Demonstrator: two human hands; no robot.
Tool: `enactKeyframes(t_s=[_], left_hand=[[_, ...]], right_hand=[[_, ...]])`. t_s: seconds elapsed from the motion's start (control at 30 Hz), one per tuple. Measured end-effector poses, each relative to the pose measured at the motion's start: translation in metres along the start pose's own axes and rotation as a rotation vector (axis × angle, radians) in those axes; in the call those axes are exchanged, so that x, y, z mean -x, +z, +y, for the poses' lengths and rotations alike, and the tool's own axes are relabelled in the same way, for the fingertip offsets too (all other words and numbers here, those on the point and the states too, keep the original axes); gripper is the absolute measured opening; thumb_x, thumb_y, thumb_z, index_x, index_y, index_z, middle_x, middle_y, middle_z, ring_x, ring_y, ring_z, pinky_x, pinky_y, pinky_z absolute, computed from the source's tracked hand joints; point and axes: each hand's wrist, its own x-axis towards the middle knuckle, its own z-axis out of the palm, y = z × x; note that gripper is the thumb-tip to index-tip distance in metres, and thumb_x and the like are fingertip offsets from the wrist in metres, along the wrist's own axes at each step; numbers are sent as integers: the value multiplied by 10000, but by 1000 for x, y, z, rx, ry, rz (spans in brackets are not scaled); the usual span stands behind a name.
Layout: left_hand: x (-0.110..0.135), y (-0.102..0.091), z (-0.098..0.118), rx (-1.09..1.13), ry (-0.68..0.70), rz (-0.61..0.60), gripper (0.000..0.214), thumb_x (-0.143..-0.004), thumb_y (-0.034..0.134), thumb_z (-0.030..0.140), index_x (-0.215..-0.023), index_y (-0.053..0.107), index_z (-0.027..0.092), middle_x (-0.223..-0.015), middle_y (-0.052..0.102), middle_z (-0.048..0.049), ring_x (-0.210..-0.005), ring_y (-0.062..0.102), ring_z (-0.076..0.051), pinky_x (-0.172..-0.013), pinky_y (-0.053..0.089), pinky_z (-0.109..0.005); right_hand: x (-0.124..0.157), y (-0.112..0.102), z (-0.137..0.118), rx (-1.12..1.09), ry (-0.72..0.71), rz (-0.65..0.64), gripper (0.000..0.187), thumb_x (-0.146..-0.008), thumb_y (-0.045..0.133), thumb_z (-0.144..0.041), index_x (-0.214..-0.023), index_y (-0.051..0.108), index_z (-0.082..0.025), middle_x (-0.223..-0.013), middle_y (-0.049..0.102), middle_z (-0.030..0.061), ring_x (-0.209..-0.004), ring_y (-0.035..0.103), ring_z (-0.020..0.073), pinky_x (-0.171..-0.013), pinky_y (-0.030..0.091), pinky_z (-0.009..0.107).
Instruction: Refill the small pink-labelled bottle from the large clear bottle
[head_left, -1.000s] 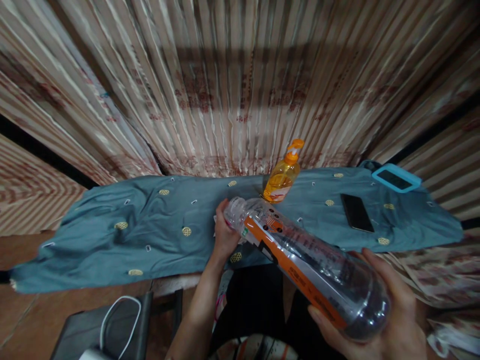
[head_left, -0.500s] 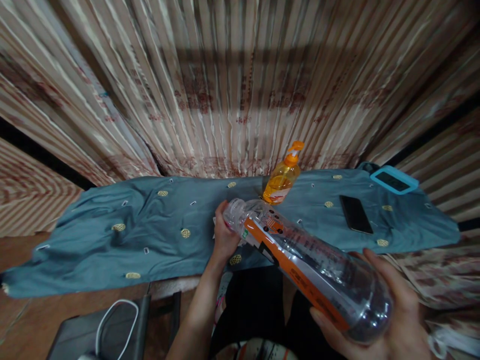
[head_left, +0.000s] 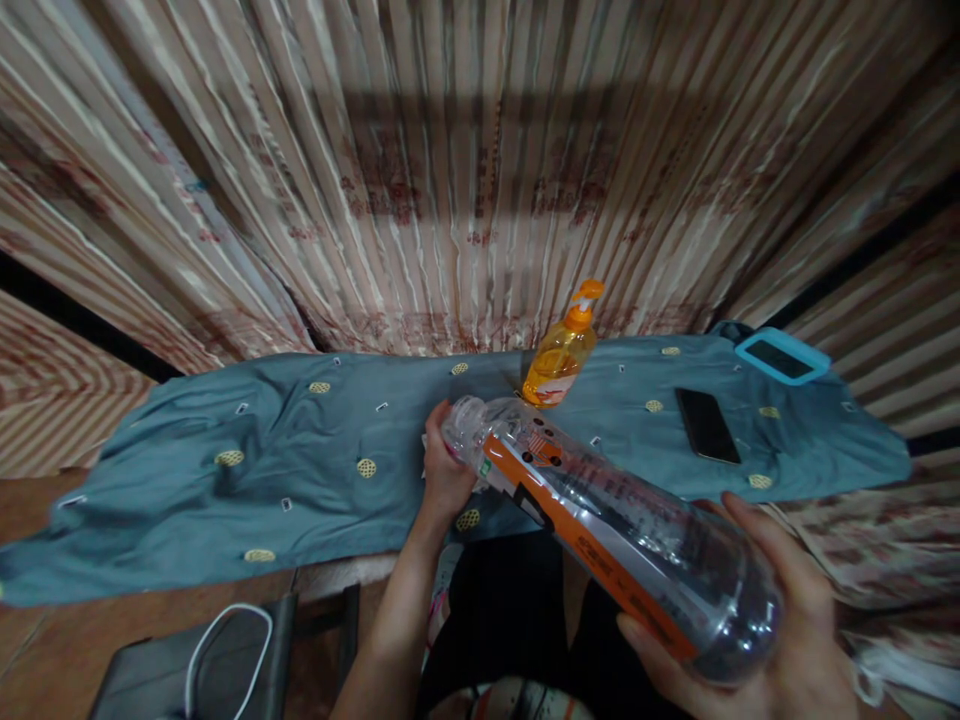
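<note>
A large clear plastic bottle with an orange label lies tilted in front of me, its neck pointing away. My right hand cups its base, fingers wrapped round it. My left hand is closed around the bottle's neck and mouth end, just above the blue-green cloth on the table. Something white shows under the left hand, too hidden to name.
An orange pump bottle stands on the cloth behind the neck. A black phone and a blue-framed device lie to the right. Striped curtains hang behind. A dark stool with a white cable sits at lower left.
Both hands and the bottle stay almost still; the view has shifted slightly, and the left hand's grip at the neck has turned a little.
</note>
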Motion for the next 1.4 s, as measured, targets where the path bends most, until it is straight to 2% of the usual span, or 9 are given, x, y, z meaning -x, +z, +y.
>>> enactKeyframes(t_s=[0.17,0.33,0.53,0.87,1.0,1.2,1.4], left_hand=[[1,0,3,-9,13,-13,903,-648,914,349,-1421,468,221,-1343,687,-129,-1199,712,-300,-1086,561,-459],[0,-1,3,-29,6,-4,912,-646,917,356,-1429,471,216,-1344,684,-139,-1198,707,-315,-1091,554,-476],[0,0,2,-13,5,-1,915,-636,918,344,-1423,469,216,-1355,681,-132,-1222,704,-314,-1096,557,-460],[-1,1,0,13,17,-11,902,-655,912,337,-1427,463,221,-1364,677,-135,-1211,705,-317,-1105,553,-495],[-1,0,0,-10,21,-21,921,-654,909,344,-1443,450,217,-1380,664,-148,-1243,687,-333,-1124,535,-517],[-1,0,-5,-3,31,-1,881,-662,894,328,-1427,469,223,-1379,661,-132,-1234,686,-312,-1140,530,-488],[-1,-1,-3,-8,-10,-6,877,-666,885,323,-1429,467,220,-1400,649,-142,-1250,676,-318,-1141,525,-496]], right_hand=[[-2,0,-1,-18,-37,1,958,-976,621,-730,-1685,262,-194,-1352,595,112,-1092,652,260,-820,542,337],[0,0,-3,-32,20,3,957,-972,617,-750,-1685,273,-213,-1376,590,114,-1093,661,276,-843,544,369],[-3,-2,7,13,-90,-3,978,-959,653,-702,-1687,263,-178,-1348,593,125,-1096,652,270,-824,533,349],[-3,-1,11,9,-94,-2,1011,-924,689,-708,-1672,296,-154,-1349,591,138,-1084,662,270,-746,531,322],[-2,0,11,16,-99,11,966,-957,651,-705,-1663,306,-144,-1341,603,129,-1096,657,258,-798,547,324],[-5,-1,16,36,-213,21,969,-963,673,-655,-1665,286,-109,-1379,582,146,-1127,649,257,-815,565,316],[-9,-2,12,44,-201,18,954,-974,640,-677,-1670,281,-133,-1361,586,142,-1111,650,252,-775,579,299]])
